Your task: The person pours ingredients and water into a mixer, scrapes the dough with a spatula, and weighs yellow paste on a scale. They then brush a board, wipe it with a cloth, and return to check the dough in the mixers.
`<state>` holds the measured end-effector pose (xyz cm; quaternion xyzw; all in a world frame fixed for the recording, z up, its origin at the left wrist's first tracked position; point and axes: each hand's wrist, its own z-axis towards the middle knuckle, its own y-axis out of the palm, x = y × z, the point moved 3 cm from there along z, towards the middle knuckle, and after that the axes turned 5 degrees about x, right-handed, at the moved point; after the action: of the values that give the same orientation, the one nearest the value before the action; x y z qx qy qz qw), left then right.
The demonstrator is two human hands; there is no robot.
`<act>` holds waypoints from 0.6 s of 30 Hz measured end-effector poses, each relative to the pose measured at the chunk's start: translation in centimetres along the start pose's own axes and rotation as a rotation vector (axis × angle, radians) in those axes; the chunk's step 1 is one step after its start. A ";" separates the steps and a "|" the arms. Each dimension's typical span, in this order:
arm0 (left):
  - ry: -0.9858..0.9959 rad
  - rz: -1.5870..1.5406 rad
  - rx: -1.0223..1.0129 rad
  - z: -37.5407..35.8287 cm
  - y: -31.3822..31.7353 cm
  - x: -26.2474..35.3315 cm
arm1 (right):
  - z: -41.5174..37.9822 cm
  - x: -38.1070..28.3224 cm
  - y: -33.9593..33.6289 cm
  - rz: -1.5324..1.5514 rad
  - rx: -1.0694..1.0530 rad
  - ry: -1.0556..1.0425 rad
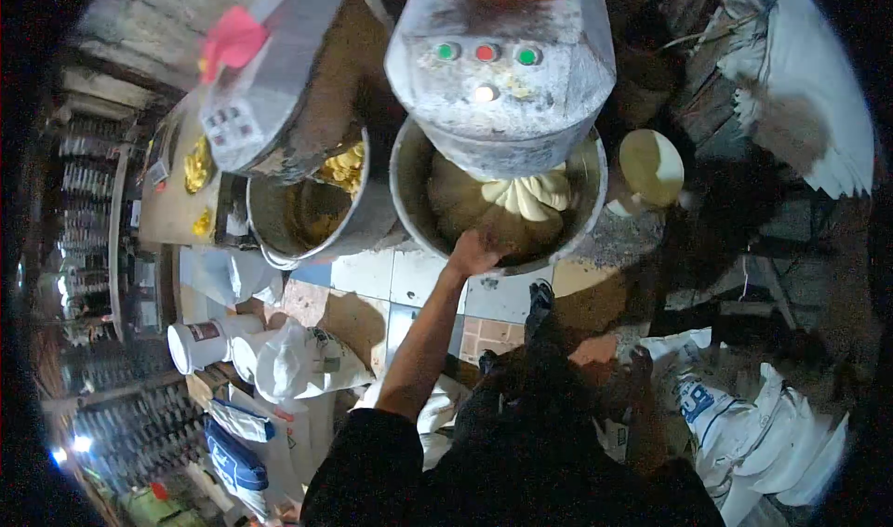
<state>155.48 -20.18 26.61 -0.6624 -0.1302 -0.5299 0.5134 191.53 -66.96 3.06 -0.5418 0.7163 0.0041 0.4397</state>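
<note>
Beneath mixer [502, 90] — dough [527, 198], partly hidden

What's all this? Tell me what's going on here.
A person's left hand reaches over the near edge of a large metal bowl; whether it grips anything is unclear. Pale, dough-like folds sit in the bowl, beneath a machine head. The right hand is low in shadow, away from the bowl. To the left, a second bowl holds yellow material.
</note>
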 end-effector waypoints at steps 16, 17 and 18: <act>-0.939 -0.587 0.831 -49.5 -4.9 -6.0 | -9.8 5.2 6.8 -0.228 -0.243 -0.095; -1.006 -0.574 0.864 -49.4 -4.9 -6.4 | -10.2 4.6 7.5 -0.245 -0.257 -0.102; -1.070 -0.555 0.895 -49.3 -4.9 -7.6 | -9.6 4.3 7.3 -0.255 -0.254 -0.112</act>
<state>120.83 -55.53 18.54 -0.5003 -0.7273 -0.1418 0.4478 179.74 -71.94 2.76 -0.6781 0.6101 0.0689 0.4040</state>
